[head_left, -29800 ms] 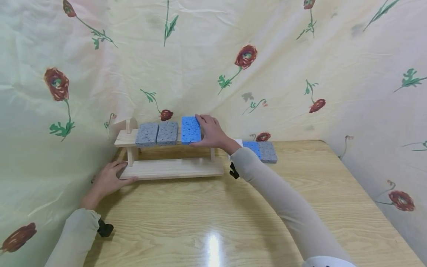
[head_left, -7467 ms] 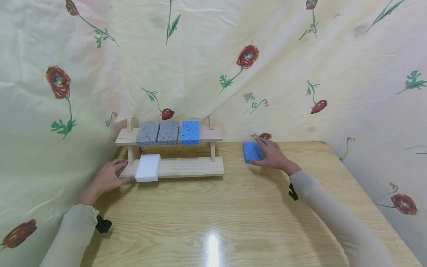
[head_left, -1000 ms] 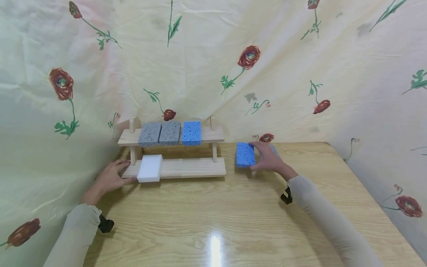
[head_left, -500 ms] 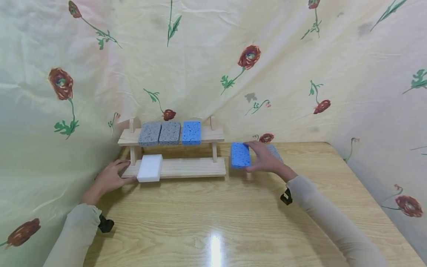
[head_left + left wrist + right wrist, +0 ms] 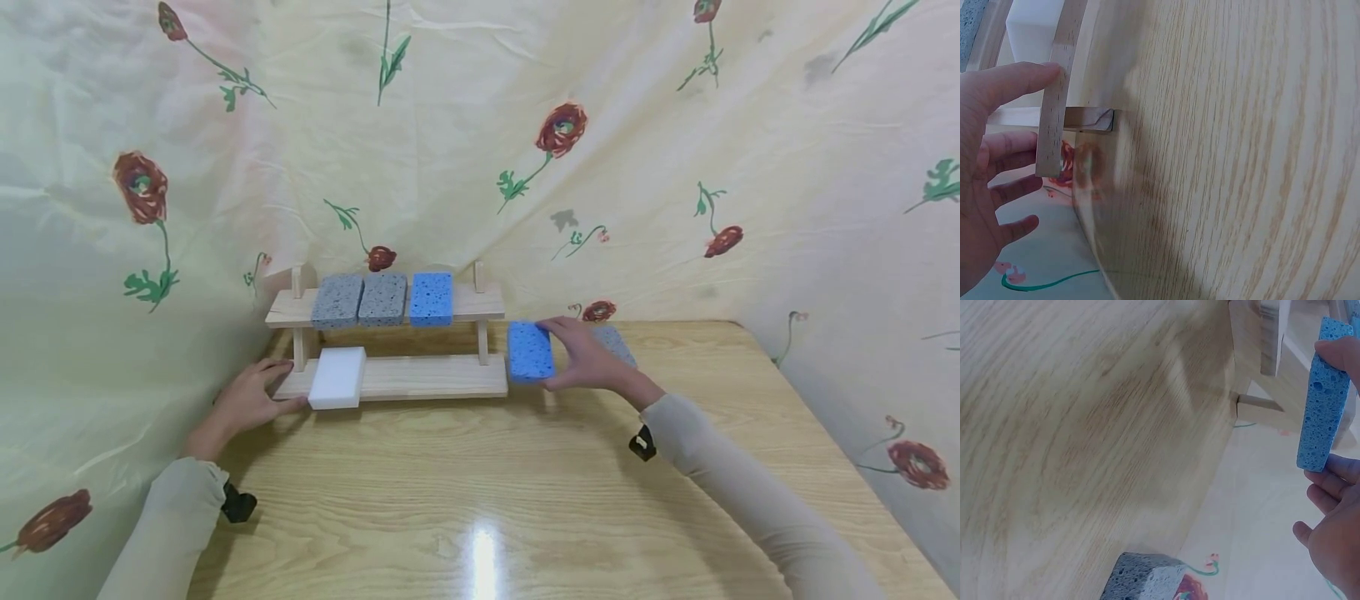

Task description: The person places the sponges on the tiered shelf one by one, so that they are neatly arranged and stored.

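Blue sponge [image 5: 530, 352] first: it's in my right hand [image 5: 585, 354], pinched edge to edge, thumb on one side and fingertips on the other. It's just off the right end of the wooden rack's [image 5: 483, 342] lower shelf [image 5: 431, 377], and judging by the right wrist view I've got it lifted clear of the tabletop [image 5: 420, 492].

My left hand [image 5: 251, 400] is at the other end of the rack, thumb on one edge of the lower shelf and fingers on the opposite edge, so it's basically pinching the board. I'd guess that's to keep it steady.

Same shelf, left end: a white block [image 5: 337, 379], with bare wood to the right of it. Upper shelf [image 5: 476, 302] has two grey sponges [image 5: 337, 300] side by side, then another blue one [image 5: 431, 298] to their right.

I'd call this the carrying bit, sponge in hand but not on the rack yet. Next move, as I read it, wants a shift left over that bare wood, then a gentle flat set-down without bumping the post or the white block.

Further out, one grey sponge [image 5: 615, 344] sits on the tabletop, partly behind my right hand, and flowered cloth [image 5: 450, 167] hangs behind everything.
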A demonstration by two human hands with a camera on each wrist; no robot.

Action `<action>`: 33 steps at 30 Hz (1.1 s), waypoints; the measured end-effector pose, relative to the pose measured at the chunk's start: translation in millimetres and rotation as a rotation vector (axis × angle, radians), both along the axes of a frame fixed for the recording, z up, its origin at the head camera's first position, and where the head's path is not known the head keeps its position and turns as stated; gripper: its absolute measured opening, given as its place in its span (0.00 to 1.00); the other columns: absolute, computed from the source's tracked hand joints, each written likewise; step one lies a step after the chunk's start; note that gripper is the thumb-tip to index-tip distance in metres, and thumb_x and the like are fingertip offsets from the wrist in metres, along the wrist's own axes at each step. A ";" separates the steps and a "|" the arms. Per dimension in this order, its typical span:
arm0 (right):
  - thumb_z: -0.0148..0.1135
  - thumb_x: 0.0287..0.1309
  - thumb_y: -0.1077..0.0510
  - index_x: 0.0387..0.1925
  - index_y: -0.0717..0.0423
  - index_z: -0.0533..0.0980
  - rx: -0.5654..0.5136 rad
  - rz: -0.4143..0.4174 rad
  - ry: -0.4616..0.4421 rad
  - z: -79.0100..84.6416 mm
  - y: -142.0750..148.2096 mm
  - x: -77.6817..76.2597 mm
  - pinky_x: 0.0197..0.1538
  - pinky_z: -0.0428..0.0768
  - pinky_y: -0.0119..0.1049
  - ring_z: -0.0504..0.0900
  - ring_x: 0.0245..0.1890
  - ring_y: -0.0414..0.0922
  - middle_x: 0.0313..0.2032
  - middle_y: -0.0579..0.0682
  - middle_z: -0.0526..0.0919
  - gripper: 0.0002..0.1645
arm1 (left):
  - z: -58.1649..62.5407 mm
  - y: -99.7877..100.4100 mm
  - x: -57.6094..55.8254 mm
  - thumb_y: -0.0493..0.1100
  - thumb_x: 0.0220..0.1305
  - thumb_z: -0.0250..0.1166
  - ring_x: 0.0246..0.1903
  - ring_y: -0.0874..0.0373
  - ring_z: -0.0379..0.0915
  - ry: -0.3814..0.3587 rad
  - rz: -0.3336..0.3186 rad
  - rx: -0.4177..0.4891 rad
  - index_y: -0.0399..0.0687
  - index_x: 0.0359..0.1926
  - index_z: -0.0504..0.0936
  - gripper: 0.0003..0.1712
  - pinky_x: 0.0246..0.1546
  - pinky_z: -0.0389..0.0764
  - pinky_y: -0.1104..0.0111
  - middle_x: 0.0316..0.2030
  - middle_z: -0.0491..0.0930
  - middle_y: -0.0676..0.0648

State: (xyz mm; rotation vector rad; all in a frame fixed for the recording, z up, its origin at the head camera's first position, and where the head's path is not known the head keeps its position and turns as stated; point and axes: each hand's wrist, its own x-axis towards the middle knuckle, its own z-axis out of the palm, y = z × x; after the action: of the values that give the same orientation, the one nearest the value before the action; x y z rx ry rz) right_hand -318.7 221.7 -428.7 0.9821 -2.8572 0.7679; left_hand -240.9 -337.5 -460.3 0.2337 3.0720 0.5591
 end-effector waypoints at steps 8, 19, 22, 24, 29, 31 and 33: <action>0.82 0.38 0.44 0.74 0.62 0.63 0.016 0.044 0.046 1.8 -7.8 4.8 0.67 0.71 0.63 0.69 0.68 0.59 0.68 0.60 0.70 0.63 | 1.0 0.0 0.7 0.68 0.60 0.69 0.67 0.25 0.60 0.002 -0.003 0.002 0.30 0.70 0.69 0.54 0.64 0.66 0.32 0.70 0.63 0.25; 0.83 0.37 0.43 0.73 0.64 0.64 0.023 0.117 0.104 10.3 -21.9 14.7 0.65 0.73 0.63 0.71 0.66 0.60 0.66 0.62 0.72 0.63 | -0.6 -1.0 -0.4 0.69 0.60 0.69 0.67 0.26 0.60 -0.001 -0.002 -0.002 0.30 0.71 0.69 0.54 0.64 0.66 0.32 0.70 0.64 0.25; 0.83 0.37 0.44 0.73 0.63 0.64 0.007 0.130 0.094 9.0 -25.1 16.1 0.66 0.71 0.62 0.69 0.67 0.60 0.67 0.62 0.71 0.63 | -0.6 -1.0 -0.4 0.70 0.60 0.68 0.67 0.26 0.60 -0.007 0.001 -0.005 0.31 0.71 0.68 0.55 0.65 0.66 0.32 0.70 0.63 0.25; 0.84 0.38 0.45 0.73 0.63 0.64 0.000 0.139 0.092 7.4 -27.1 16.6 0.67 0.71 0.62 0.69 0.67 0.59 0.67 0.62 0.70 0.64 | -0.4 -1.1 -0.7 0.70 0.59 0.68 0.67 0.26 0.60 -0.009 0.003 -0.005 0.31 0.71 0.69 0.55 0.64 0.66 0.32 0.70 0.63 0.25; 0.84 0.38 0.45 0.74 0.64 0.63 -0.016 0.164 0.087 6.1 -33.5 19.3 0.66 0.72 0.60 0.69 0.67 0.58 0.67 0.61 0.70 0.64 | -0.1 -1.0 -1.1 0.69 0.59 0.69 0.67 0.25 0.60 -0.008 0.004 -0.002 0.30 0.70 0.69 0.55 0.65 0.65 0.32 0.70 0.63 0.25; 0.84 0.38 0.44 0.74 0.64 0.63 -0.021 0.172 0.083 6.0 -36.2 21.0 0.67 0.71 0.61 0.68 0.68 0.58 0.68 0.61 0.70 0.65 | -0.4 -1.0 -1.2 0.69 0.60 0.69 0.67 0.25 0.60 0.002 -0.002 -0.004 0.29 0.70 0.69 0.54 0.65 0.66 0.32 0.70 0.64 0.25; 0.83 0.38 0.44 0.74 0.64 0.63 -0.028 0.182 0.081 5.3 -38.7 22.3 0.67 0.71 0.61 0.68 0.68 0.59 0.68 0.61 0.69 0.65 | -0.9 -0.8 -1.1 0.68 0.60 0.69 0.67 0.25 0.60 0.012 -0.008 -0.006 0.29 0.70 0.69 0.54 0.65 0.66 0.33 0.70 0.64 0.25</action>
State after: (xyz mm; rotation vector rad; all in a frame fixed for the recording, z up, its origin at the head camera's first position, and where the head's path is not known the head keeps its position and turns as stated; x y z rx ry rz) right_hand -296.4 182.9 -423.5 1.2528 -2.7089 0.7580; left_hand -242.1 -338.3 -461.2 0.2507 3.0823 0.5501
